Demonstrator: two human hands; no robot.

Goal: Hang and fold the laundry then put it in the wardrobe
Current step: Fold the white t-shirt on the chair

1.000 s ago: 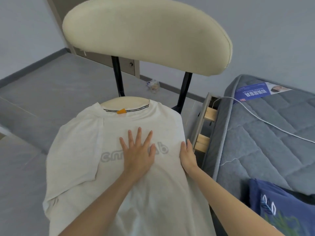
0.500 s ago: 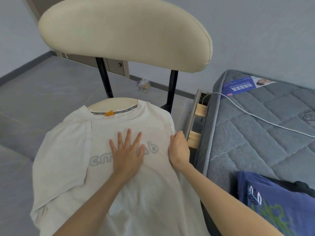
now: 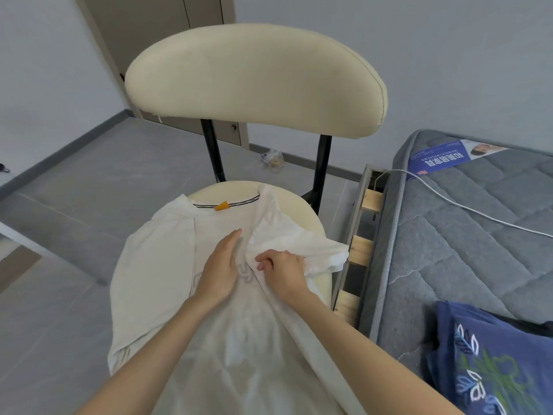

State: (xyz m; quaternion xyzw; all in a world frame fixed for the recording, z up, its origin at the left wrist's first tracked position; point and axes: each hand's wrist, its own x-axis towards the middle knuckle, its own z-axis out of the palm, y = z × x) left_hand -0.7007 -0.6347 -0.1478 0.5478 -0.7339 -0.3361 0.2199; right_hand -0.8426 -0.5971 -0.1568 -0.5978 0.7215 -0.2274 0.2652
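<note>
A white T-shirt point(image 3: 161, 265) lies spread over the seat of a cream chair point(image 3: 254, 82), collar toward the backrest, with an orange tag at the neck. My left hand point(image 3: 220, 269) presses flat on the middle of the shirt, fingers straight. My right hand point(image 3: 282, 269) grips the shirt's right side and has it folded in over the centre, bunched beside my left hand. The shirt's left sleeve lies folded inward.
A grey mattress point(image 3: 466, 235) on a slatted frame stands close on the right, with a white cable point(image 3: 454, 202) across it. A dark blue patterned garment point(image 3: 493, 360) lies on its near corner. A closed door point(image 3: 167, 40) is behind the chair.
My right hand has taken hold of the shirt's right edge and pulled it in over the centre. My left hand has turned its fingers together and stayed on the shirt.
</note>
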